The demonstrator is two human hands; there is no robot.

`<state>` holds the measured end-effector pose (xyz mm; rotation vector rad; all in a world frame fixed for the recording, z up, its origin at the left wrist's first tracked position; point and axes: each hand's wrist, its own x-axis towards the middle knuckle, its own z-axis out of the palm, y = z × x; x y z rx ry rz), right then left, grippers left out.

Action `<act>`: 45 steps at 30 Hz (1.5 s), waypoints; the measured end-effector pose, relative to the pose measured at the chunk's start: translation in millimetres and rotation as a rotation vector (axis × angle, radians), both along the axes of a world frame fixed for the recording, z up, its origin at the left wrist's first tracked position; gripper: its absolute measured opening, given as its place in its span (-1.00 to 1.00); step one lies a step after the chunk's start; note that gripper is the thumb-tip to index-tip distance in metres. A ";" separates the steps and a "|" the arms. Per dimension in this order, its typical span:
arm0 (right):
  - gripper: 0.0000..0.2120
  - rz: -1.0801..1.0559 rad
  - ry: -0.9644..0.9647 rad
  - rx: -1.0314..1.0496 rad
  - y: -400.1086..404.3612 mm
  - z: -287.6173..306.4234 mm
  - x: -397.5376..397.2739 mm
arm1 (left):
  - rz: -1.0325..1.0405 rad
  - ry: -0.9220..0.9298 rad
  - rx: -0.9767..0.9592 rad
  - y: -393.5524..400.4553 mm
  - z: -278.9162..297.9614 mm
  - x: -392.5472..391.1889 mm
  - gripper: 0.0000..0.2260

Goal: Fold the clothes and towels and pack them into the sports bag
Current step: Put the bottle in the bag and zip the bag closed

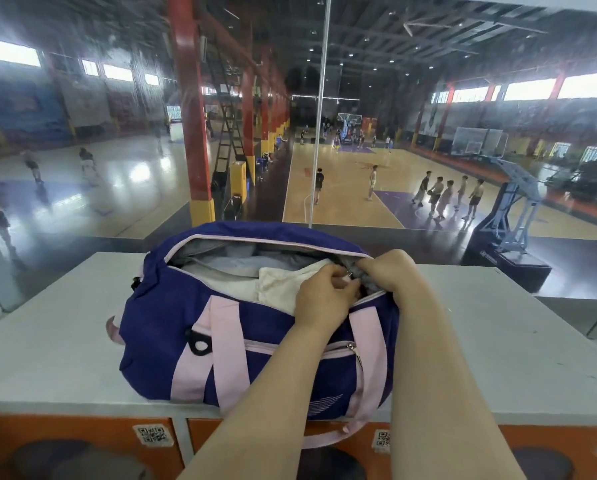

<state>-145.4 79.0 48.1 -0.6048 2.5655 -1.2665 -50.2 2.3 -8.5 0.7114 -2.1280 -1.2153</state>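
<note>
Orange lockers with QR stickers are standing nearest, and their grey top is carrying the bag, which is lying lengthwise left to right across it. Both forearms are reaching over the bag's near side to the right end of its mouth. The left hand is pinching something small at that corner, seemingly the zip pull, with fingers curled tight. The right hand is gripping the bunched grey lining and bag edge just beside it, fingers clenched. The two hands are touching.

From the fingers, the open zip track is running away to the left along the bag's long axis, so closing probably means drawing the pull leftward while the right hand is anchoring the end; the left hand is sitting nearer that path.

Folded clothes and a cream towel are lying inside, soft and slightly heaped. The bag is smooth navy fabric with pale pink straps and piping. Beyond, a glass pane is overlooking glossy basketball courts.
</note>
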 end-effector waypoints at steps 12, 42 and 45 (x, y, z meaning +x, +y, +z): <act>-0.71 0.002 0.063 -0.037 -5.5 -1.7 -3.9 | 0.083 0.091 -0.096 -4.0 -5.8 -5.9 -0.92; -0.83 -0.050 0.272 -0.488 -18.1 9.8 22.0 | 0.136 -0.084 -0.650 -6.4 1.8 5.4 -0.94; -0.83 -0.024 0.279 -0.462 -19.5 11.6 23.0 | 0.107 -0.090 -0.591 -9.5 -1.3 2.3 -0.91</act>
